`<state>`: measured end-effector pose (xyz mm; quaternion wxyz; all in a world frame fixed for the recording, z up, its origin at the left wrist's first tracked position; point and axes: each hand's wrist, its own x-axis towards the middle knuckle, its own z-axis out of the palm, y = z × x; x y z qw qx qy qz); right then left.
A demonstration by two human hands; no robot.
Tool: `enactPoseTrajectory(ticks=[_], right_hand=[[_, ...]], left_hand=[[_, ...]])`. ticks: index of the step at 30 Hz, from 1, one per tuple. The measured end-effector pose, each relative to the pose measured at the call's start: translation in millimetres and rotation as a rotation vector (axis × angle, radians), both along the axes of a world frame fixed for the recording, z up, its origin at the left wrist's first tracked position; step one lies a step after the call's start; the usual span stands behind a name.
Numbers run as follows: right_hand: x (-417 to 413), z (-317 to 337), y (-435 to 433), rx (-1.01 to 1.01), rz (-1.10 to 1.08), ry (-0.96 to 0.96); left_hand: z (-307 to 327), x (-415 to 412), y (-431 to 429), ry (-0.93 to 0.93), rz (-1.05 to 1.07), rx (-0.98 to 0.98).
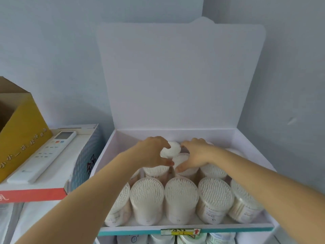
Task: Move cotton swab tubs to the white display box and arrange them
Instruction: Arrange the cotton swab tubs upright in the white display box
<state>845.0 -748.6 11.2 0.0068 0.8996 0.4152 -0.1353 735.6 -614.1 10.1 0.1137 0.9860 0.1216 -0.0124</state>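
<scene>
The white display box [109, 148] stands open with its lid upright against the wall. Several clear cotton swab tubs fill it in rows; the front row [181, 194] stands upright. My left hand [153, 152] curls round the left side of a back-row tub [171, 151], thumb toward me. From the right, my right hand [195, 155] grips that tub, and its thumb rests on the tub in front [181, 160]. The tubs under my hands are partly hidden.
A white remote control [47, 155] lies on a flat red-edged box [31, 194] left of the display box. A yellow cardboard carton [19, 136] stands open at the far left. Below the display box's teal front edge [133, 232], more packaged goods show.
</scene>
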Motion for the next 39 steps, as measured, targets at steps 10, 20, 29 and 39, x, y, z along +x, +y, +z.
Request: enactPoseTrajectory(ticks=[10,20,29,39], right_hand=[[11,8,-3,0.173,-0.036,0.141],[14,28,-3,0.167,-0.118,0.114],[-15,8,15,-0.157,-0.052,-0.225],[5,14,0,-0.07,0.351,0.09]], left_hand=[[-18,45,6,-0.008,0.171,-0.1],[-21,52,18,0.023,0.136,-0.07],[-11,42,21,0.007,0.083,-0.094],[-15,45,12,0.064,0.107,-0.077]])
